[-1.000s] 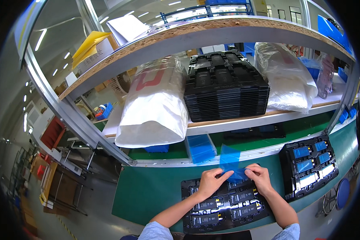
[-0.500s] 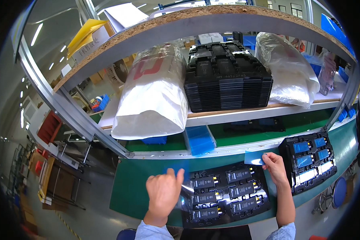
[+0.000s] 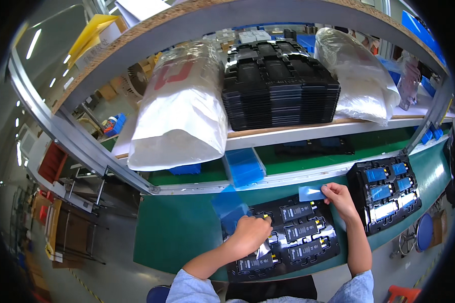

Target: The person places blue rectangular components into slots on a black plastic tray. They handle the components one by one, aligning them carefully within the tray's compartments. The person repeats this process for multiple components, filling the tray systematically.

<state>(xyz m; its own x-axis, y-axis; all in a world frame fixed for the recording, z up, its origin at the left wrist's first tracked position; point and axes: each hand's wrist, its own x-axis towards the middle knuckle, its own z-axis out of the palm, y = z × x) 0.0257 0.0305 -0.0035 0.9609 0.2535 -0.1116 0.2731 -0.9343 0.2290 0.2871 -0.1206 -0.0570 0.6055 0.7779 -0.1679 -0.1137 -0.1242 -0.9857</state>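
Observation:
A black plastic tray (image 3: 316, 260) lies on the green table, holding several flat black batteries (image 3: 302, 231) with yellow-tipped connectors. My left hand (image 3: 251, 234) is closed over the tray's left column, hiding some of the batteries. From its fingers, blue translucent film (image 3: 229, 206) sticks out to the upper left. A shiny clear flap (image 3: 263, 249) shows beneath that hand; I cannot tell whether it is held. Above the tray's far right corner, my right hand (image 3: 340, 198) pinches a small blue film sheet (image 3: 311, 193) between thumb and fingers.
At right stands a stack of black trays (image 3: 384, 194) with blue-covered batteries on top. A pile of blue film (image 3: 244, 167) lies at the shelf's foot. The shelf above carries a tall stack of black trays (image 3: 280, 96) between white plastic bags (image 3: 179, 116). A blue stool (image 3: 423, 231) is at right.
My left hand has moved right and inward over the tray's left column, its film coming along. My right hand and its film sheet have shifted slightly left and up, as has the whole view.

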